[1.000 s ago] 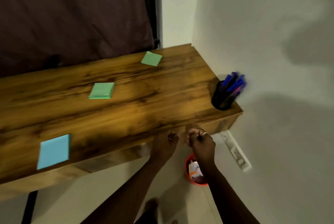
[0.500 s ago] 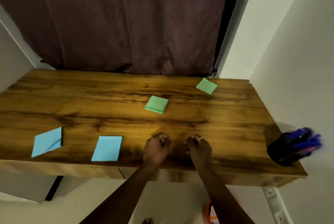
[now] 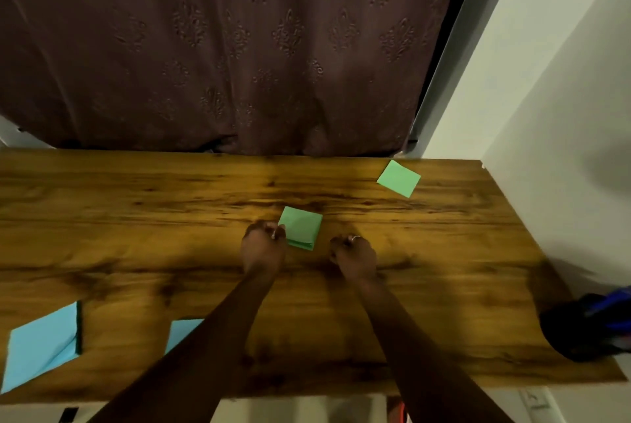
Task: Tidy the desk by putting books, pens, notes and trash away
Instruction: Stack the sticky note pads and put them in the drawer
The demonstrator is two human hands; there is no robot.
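Left hand (image 3: pixel 263 245) curls at a corner of the green notepad (image 3: pixel 302 226), hold unclear; right hand (image 3: pixel 353 252) fisted, empty, beside. Corner pinch could spill sheets.

The wooden surface (image 3: pixel 136 218) carries a thick green pad (image 3: pixel 300 228) near its middle. A single green note (image 3: pixel 398 178) lies flat towards the far right corner, well apart from the pad. A blue note (image 3: pixel 41 351) lies at the front left, and a second blue note (image 3: pixel 181 332) beside it is only partly in view. A black pen holder (image 3: pixel 577 337) with blue pens (image 3: pixel 611 303) stands at the front right.
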